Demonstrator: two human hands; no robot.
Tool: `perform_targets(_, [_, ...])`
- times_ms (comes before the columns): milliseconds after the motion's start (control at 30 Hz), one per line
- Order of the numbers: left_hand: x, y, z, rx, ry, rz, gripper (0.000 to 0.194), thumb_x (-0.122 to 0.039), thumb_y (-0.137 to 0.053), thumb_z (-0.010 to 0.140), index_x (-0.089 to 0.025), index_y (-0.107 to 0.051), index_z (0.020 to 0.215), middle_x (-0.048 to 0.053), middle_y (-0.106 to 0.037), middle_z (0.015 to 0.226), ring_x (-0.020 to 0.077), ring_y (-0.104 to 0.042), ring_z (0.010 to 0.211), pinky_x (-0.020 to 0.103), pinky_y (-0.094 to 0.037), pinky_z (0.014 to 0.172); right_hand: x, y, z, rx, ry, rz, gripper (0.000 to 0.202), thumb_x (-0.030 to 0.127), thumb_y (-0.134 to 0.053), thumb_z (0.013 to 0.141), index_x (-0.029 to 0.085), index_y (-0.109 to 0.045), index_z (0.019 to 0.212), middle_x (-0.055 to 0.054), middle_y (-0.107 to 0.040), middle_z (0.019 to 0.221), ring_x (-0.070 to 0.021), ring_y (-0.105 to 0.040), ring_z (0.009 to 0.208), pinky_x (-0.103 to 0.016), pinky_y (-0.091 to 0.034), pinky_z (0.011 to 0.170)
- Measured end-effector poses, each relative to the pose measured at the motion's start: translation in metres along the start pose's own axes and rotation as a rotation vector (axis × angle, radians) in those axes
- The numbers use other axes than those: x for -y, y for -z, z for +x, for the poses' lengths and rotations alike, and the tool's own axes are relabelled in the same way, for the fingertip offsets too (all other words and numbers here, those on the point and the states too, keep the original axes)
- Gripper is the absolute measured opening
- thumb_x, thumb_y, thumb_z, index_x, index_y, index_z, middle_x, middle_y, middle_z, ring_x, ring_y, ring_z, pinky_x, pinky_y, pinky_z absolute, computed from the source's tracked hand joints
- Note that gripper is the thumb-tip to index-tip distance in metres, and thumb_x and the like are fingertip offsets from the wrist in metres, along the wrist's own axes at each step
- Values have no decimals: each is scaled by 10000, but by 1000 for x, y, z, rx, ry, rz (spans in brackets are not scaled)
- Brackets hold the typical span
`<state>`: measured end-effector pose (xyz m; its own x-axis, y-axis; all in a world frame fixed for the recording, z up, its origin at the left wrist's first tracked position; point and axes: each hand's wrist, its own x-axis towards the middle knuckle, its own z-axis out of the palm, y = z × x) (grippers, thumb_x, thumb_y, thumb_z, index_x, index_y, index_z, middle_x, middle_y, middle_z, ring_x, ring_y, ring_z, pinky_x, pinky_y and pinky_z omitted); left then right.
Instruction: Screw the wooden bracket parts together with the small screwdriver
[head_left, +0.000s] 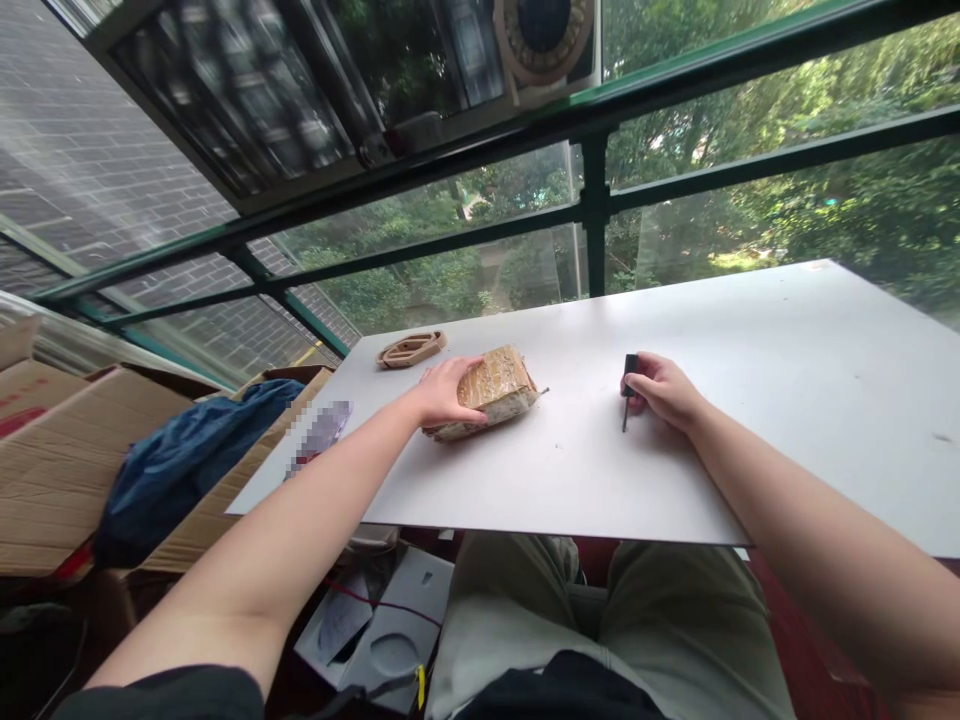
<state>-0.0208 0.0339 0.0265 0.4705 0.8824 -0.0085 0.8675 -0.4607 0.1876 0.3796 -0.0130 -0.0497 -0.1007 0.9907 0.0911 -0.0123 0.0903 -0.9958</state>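
Brown slotted piece (412,350): is lying at the far left of the white table (795,400). Pixelated purple item (324,435): is resting nearer, by the left edge. Cardboard boxes (60,460): are standing left, blue cloth (187,475) lying among them. Green railing (595,220): is running along the far side, trees (847,205) showing beyond.

Daylight through the windows (517,265) brightens the white tabletop (772,340), though the upper left seems smeared by blur.
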Motion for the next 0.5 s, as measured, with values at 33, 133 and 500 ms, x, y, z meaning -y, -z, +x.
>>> perform_targets(33, [2, -1, 1, -29, 1, -37, 1171, -670, -841, 532, -241, -403, 1530, 164, -491, 1496, 429, -453, 1384, 578, -321, 1189, 0, 0, 0, 0, 1, 2, 116, 199, -618, 744, 179, -539, 827, 10, -623, 700, -98, -559, 485, -239, -483, 464])
perform_targets(133, [9, 0, 1, -107, 29, -177, 1118, -607, -871, 533, -240, -444, 1499, 146, -515, 1469, 414, -488, 1361, 565, -348, 1186, 2, -1, -1, -3, 1, 0, 117, 198, -615, 737, 177, -540, 824, 8, -623, 695, -100, -560, 483, -242, -481, 463])
perform_targets(500, [14, 30, -32, -239, 131, -1406, 770, -656, -660, 793, -174, -549, 1384, 156, -698, 1288, 409, -603, 1284, 602, -495, 1078, 6, -3, -12, 98, 61, 46, 194, 196, -563, 752, 234, -456, 910, 28, -613, 718, -185, -666, 648, -311, -523, 596])
